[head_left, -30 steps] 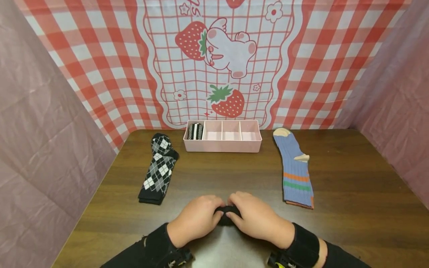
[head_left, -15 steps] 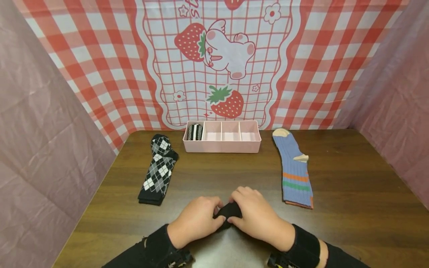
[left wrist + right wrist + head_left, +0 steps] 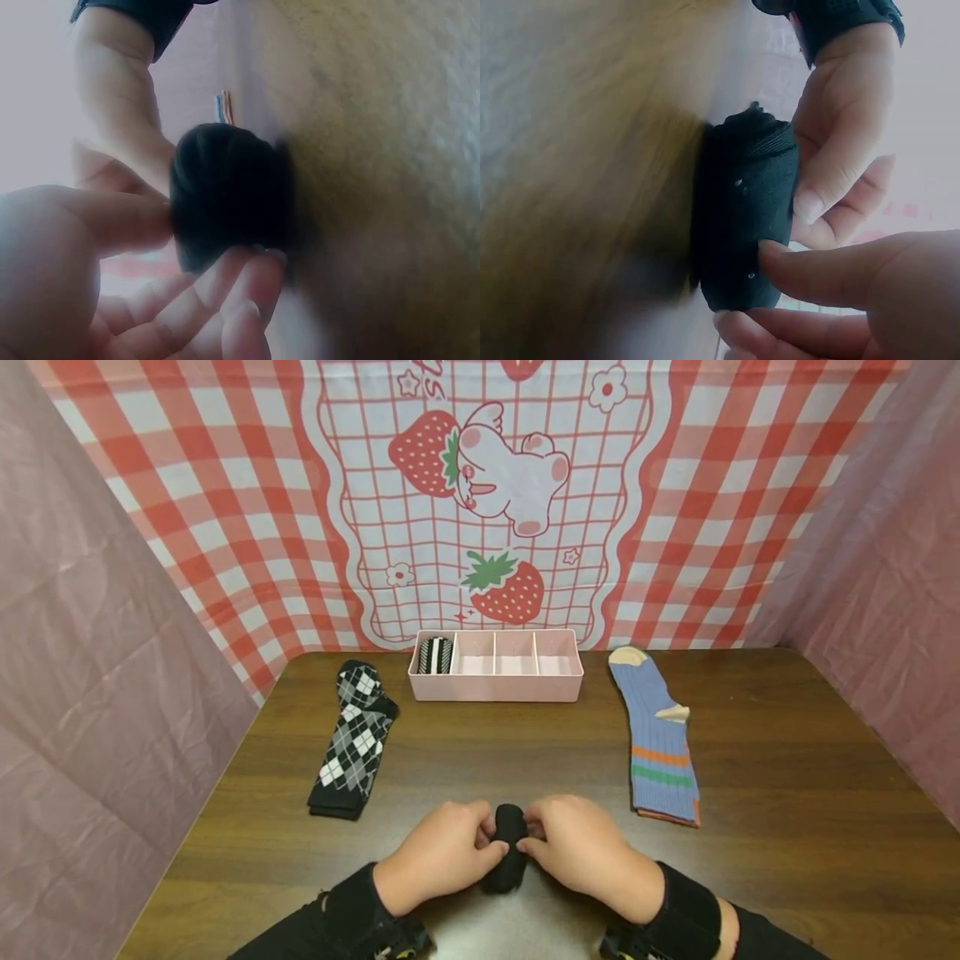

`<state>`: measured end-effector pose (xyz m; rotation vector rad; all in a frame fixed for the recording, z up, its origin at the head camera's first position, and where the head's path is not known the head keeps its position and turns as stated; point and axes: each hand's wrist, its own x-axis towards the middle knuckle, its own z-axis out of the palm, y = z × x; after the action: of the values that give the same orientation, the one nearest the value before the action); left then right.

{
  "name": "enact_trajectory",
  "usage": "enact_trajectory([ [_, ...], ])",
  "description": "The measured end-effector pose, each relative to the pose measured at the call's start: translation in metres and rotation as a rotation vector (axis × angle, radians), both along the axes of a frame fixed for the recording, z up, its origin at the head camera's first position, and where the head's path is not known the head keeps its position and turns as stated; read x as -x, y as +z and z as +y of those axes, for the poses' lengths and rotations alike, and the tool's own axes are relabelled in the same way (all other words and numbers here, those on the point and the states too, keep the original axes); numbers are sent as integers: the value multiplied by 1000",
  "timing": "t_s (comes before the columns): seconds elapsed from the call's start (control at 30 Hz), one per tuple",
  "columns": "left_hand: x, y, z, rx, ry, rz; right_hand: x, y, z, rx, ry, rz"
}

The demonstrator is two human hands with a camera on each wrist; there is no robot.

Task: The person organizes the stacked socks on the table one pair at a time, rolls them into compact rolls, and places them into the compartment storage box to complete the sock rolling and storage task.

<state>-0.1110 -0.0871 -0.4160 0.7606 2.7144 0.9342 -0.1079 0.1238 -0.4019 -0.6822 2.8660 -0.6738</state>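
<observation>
A tightly rolled black sock [image 3: 507,864] lies on the wooden table in front of the person, its long side now running away from them. The left hand [image 3: 444,850] pinches it from the left, thumb on top. From the right, the right hand [image 3: 581,852] holds it between thumb and fingers. Seen in the left wrist view, the roll [image 3: 232,195] is a dark rounded end close to the tabletop. Layered folds at one end of the roll [image 3: 744,206] show in the right wrist view, with the right thumb resting on its side.
A pink divided box [image 3: 495,688] stands at the table's back edge, a striped rolled sock [image 3: 435,656] in its leftmost compartment. Argyle socks [image 3: 354,743] lie flat at left, blue socks [image 3: 660,735] with orange and green stripes at right. A checkered cloth [image 3: 255,493] hangs behind.
Between the hands, the black roll has turned from lying crosswise to pointing away from the person. The hands have shifted their fingers around it; the other socks and box stay put.
</observation>
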Motion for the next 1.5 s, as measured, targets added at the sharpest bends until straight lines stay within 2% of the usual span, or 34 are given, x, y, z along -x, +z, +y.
enact_trajectory([
  [0.2,1,-2,0,-73,-20,-115,4,-4,2,135,48,-182],
  [0.43,0,-5,2,-52,-8,-83,11,-9,4,226,12,-273],
  [0.53,0,-6,2,-55,-12,-98,14,-10,4,260,-22,-308],
  [0.67,1,-6,4,-56,-47,-138,15,-11,6,278,-70,-347],
  [0.77,1,-6,4,-57,-76,-168,15,-11,6,266,-84,-354],
  [1.0,1,-7,4,-67,-116,-151,14,-12,3,239,-66,-327],
  [1.2,1,-6,3,-58,-124,-146,13,-13,1,204,-53,-305],
  [1.5,4,-5,4,-38,-137,-130,12,-13,-3,159,-76,-267],
])
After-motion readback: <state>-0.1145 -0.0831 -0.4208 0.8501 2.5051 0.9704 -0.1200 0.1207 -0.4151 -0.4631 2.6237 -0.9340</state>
